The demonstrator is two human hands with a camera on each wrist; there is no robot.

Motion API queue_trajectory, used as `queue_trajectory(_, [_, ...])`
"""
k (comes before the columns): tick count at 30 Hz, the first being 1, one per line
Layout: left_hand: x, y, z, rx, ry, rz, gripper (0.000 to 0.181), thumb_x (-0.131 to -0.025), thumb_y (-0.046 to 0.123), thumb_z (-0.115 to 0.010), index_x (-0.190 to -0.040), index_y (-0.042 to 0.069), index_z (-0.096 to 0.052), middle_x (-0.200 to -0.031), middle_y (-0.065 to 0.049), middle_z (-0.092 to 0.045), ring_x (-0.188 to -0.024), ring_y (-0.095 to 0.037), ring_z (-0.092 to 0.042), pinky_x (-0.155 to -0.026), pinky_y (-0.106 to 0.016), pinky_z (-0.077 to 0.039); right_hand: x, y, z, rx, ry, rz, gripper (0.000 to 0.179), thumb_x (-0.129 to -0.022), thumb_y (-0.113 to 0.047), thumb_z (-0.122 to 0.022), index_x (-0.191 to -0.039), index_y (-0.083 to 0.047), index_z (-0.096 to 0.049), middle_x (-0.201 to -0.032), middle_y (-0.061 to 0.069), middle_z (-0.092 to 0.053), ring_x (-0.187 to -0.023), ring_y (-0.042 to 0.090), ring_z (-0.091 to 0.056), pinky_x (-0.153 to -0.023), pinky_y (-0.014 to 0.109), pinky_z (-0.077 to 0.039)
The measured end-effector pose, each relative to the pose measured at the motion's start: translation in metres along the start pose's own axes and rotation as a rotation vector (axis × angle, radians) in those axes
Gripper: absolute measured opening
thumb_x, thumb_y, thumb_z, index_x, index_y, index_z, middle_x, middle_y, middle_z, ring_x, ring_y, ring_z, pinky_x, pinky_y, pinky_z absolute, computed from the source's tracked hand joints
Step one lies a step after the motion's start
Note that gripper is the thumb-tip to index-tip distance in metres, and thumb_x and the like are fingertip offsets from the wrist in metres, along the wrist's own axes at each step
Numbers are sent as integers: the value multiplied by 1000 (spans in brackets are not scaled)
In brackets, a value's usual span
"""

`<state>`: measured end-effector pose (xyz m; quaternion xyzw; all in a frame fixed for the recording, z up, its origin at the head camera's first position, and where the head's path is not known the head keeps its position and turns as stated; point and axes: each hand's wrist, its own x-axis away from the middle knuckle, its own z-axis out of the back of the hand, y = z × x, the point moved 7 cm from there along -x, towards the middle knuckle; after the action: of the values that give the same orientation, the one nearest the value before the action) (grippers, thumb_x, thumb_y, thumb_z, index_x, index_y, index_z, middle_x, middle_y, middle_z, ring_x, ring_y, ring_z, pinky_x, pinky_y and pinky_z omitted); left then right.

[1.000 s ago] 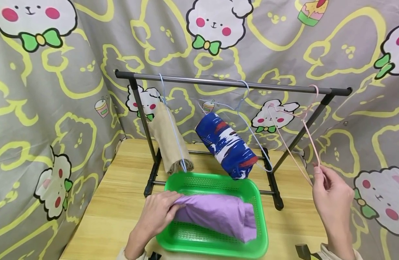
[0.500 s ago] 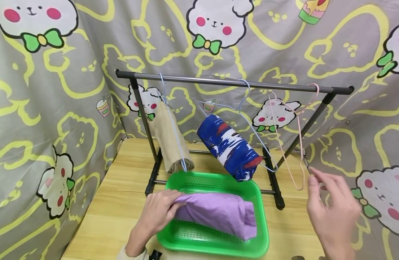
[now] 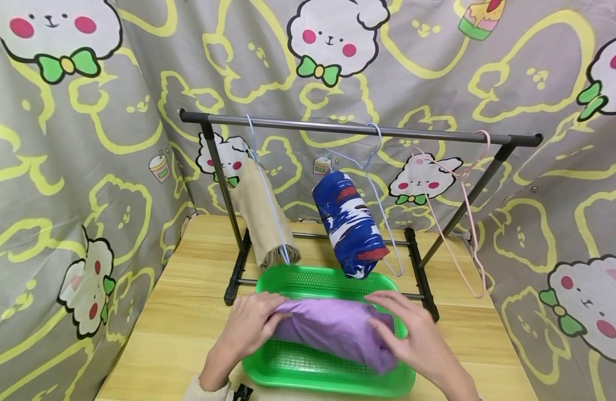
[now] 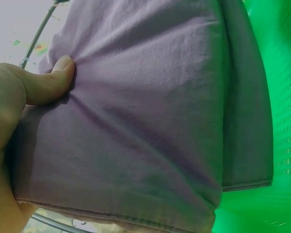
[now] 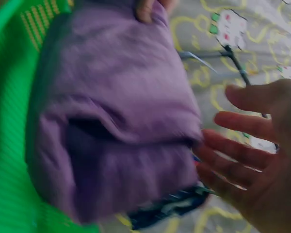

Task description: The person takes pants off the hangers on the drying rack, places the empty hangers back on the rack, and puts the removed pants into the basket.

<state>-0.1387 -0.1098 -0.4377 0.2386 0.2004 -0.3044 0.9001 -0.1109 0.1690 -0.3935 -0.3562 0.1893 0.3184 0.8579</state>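
A folded purple garment (image 3: pixel 333 328) is held up over the green basket (image 3: pixel 288 379). My left hand (image 3: pixel 250 320) pinches its left edge, the thumb (image 4: pixel 56 82) pressing on the cloth in the left wrist view. At the other end is my right hand (image 3: pixel 413 328), its fingers spread right beside the fabric; the right wrist view shows the folded end of the cloth in front of that palm (image 5: pixel 262 145). A pink hanger (image 3: pixel 468 211) with no cloth on it hangs at the right of the rack bar (image 3: pixel 308 125).
Beige cloth (image 3: pixel 265 217) hangs folded over a blue hanger (image 3: pixel 268 195) on the left of the rack. A blue, white and red patterned cloth (image 3: pixel 350 223) hangs mid-bar on another blue hanger (image 3: pixel 375 192). The rack stands on a wooden table (image 3: pixel 152 340) before a printed curtain (image 3: pixel 268 67).
My right hand has let go of the pink hanger and moved left to the purple garment. The pink and middle blue hangers have swung. My left hand keeps its grip.
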Motion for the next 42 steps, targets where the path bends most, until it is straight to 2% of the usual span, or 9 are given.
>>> queue_trajectory(4, [-1, 3, -4, 6, -11, -16, 9, -85, 20, -79, -93, 17, -78, -87, 6, -75, -72, -13, -68, -56, -23, -48, 4, 7, -30, 32, -180, -69, 58, -89, -33, -82, -142, -23, -60, -138, -6, -61, -125, 17, -60, -105, 30, -48])
queue_trajectory(8, [-3, 7, -5, -3, -22, -32, 13, -82, 17, -80, -95, 17, -79, -89, 5, -75, -77, -16, -70, -61, -29, -54, 4, 14, -43, 33, -258, -72, 62, -87, -43, -81, -141, -20, -60, -134, -7, -65, -121, 15, -63, -97, 43, -55])
queue_trajectory(12, [-4, 11, -7, -1, -44, -51, 13, -81, 16, -80, -94, 17, -78, -91, 4, -76, -80, -17, -71, -67, -34, -58, 4, 21, -52, 53, -372, -92, 67, -85, -54, -79, -138, -18, -62, -128, -4, -69, -113, 18, -66, -91, 44, -57])
queue_trajectory(15, [-6, 11, -10, 16, -58, -62, 10, -83, 17, -80, -93, 17, -77, -91, 4, -76, -79, -16, -71, -67, -34, -58, 4, 25, -59, 35, -421, -75, 61, -87, -45, -81, -137, -15, -63, -120, -1, -72, -103, 15, -68, -84, 39, -58])
queue_trajectory(21, [-10, 8, -16, 62, -113, -78, 10, -87, 26, -80, -89, 18, -75, -87, 5, -75, -73, -13, -70, -60, -26, -54, 0, 28, -58, -93, -369, -34, 35, -83, 0, -77, -115, -13, -73, -91, -7, -74, -75, -1, -62, -67, 20, -56])
queue_trajectory(28, [-17, 0, -22, 125, -309, -37, 32, -83, 42, -83, -107, 23, -74, -98, 10, -74, -82, -12, -70, -66, -29, -55, -2, 31, -50, -108, -357, -51, 36, -83, 5, -74, -112, -15, -76, -92, -6, -75, -74, -1, -63, -65, 21, -56])
queue_trajectory(34, [-19, -3, -35, 140, -485, -20, 43, -81, 15, -85, -121, 21, -71, -102, 5, -75, -83, -10, -68, -70, -30, -56, -4, 35, -49, -55, -352, -23, 38, -80, 8, -72, -109, -15, -76, -94, -5, -75, -81, 5, -69, -72, 27, -60])
queue_trajectory(37, [-23, -6, -42, 134, -470, -13, 44, -79, 4, -83, -119, 18, -73, -97, 2, -75, -77, -10, -67, -66, -28, -56, -7, 39, -53, -10, -346, -19, 38, -80, 7, -73, -112, -14, -76, -101, -3, -76, -89, 11, -72, -78, 32, -61])
queue_trajectory(42, [-31, -13, -50, 104, -393, 9, 58, -74, -11, -78, -124, 16, -74, -107, -4, -77, -87, -23, -74, -73, -34, -61, -13, 51, -59, 66, -315, -42, 39, -80, 4, -76, -116, -10, -75, -106, 1, -77, -96, 19, -74, -84, 39, -61])
